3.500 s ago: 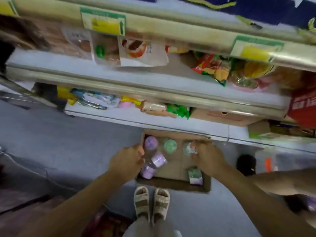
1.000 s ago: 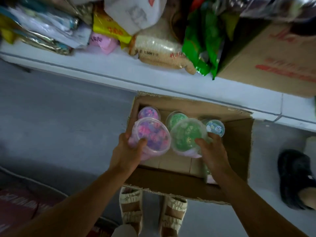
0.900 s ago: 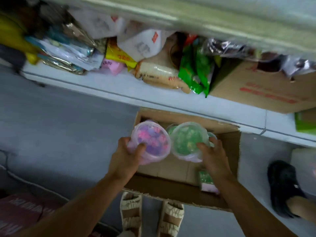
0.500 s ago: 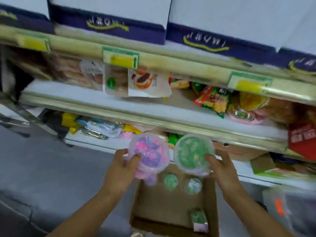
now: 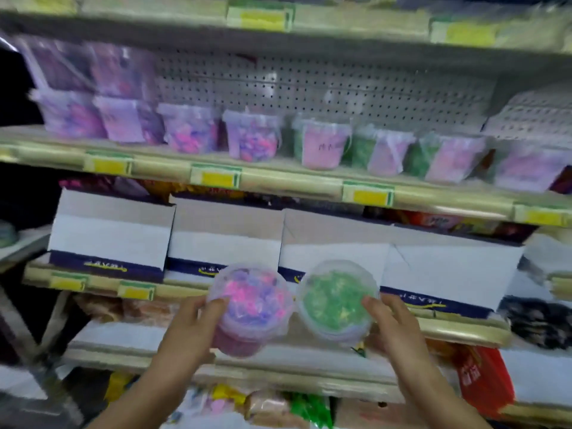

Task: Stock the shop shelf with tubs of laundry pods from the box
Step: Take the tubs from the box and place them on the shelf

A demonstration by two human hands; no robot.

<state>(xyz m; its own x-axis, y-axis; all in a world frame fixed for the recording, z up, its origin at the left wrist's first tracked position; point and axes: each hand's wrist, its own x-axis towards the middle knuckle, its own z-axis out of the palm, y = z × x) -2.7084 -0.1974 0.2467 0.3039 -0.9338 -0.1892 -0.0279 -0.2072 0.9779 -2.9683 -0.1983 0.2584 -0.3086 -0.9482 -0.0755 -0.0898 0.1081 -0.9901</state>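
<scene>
My left hand (image 5: 198, 326) grips a clear tub of pink and purple pods (image 5: 251, 308), lid facing me. My right hand (image 5: 393, 323) grips a clear tub of green pods (image 5: 337, 301) right beside it. Both tubs are held up in front of the lower shelves. Higher up, a shelf (image 5: 278, 178) carries a row of several tubs: pink and purple ones (image 5: 253, 137) on the left, green ones (image 5: 362, 150) towards the right. The box on the floor is out of view.
White and navy cartons (image 5: 223, 239) fill the shelf just behind the tubs. Snack bags and a red pack (image 5: 483, 379) lie on the lower shelves. A perforated back panel (image 5: 340, 88) stands behind the tub row. Yellow price tags line the shelf edges.
Both hands took a tub each out of the box and raised them. My view swung up from the floor box to the upper shelf with the tub row.
</scene>
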